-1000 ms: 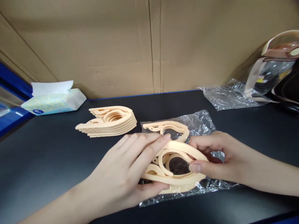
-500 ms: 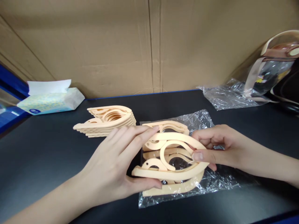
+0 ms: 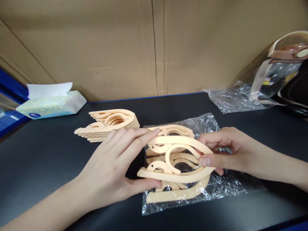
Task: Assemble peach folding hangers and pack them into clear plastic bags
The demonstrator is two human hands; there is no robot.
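Note:
A beige folded travel hanger [image 3: 190, 179] is pinched at its rounded right end by my right hand [image 3: 228, 154], thumb on top. My left hand [image 3: 115, 163] is spread around the hanger's two free ends, index finger by the upper one and thumb by the lower one; whether they touch it is hard to tell. Beneath lies a clear plastic bag [image 3: 204, 123] with more beige hangers [image 3: 173, 195] in or on it, partly hidden by the held one. Left of the bag, a neat stack of the same folded hangers [image 3: 113, 125] rests on the table, its near side partly covered by my left hand.
A tissue pack [image 3: 53, 104] stands at the back left of the black table [image 3: 31, 166]. Another clear bag [image 3: 233, 99] lies at the back right beside a transparent bottle [image 3: 281, 77] with a strap. Cardboard [image 3: 108, 48] walls off the back.
My left hand has drawn slightly left, its thumb and index finger easing back from the hanger's ends. My right hand keeps its pinch, and the hanger has barely shifted.

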